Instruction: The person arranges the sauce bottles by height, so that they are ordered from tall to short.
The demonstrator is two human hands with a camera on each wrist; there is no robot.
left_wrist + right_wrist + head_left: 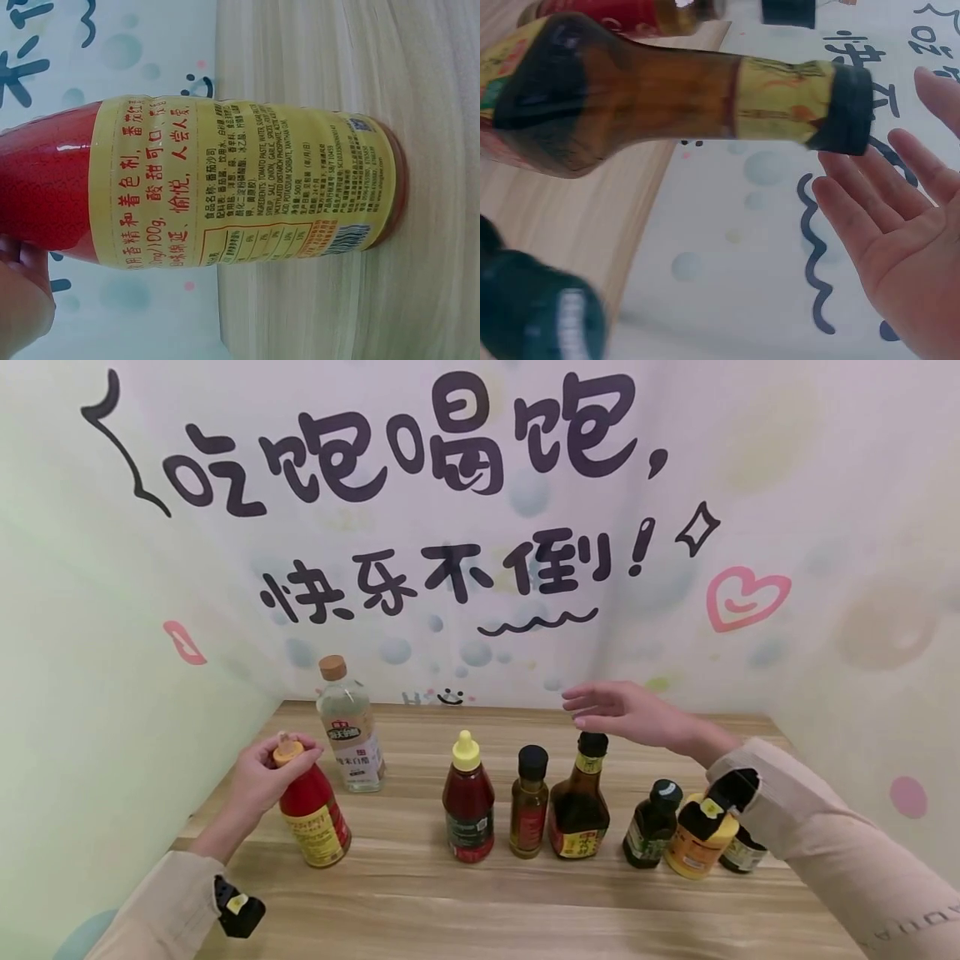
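Note:
My left hand grips a red ketchup bottle around its top, near the orange cap. The bottle leans slightly, its base at the wooden table. In the left wrist view the ketchup's yellow label fills the middle, and part of the left hand shows at the lower left edge. Extended fingers mark my right hand, just over the black cap of a brown sauce bottle. The right wrist view shows that hand spread beside the cap, holding nothing.
A clear white vinegar bottle stands behind the ketchup. Mid-table are a yellow-capped dark red squeeze bottle and a slim black-capped bottle. Under the right forearm stand a small dark bottle, a yellow jar and a dark jar.

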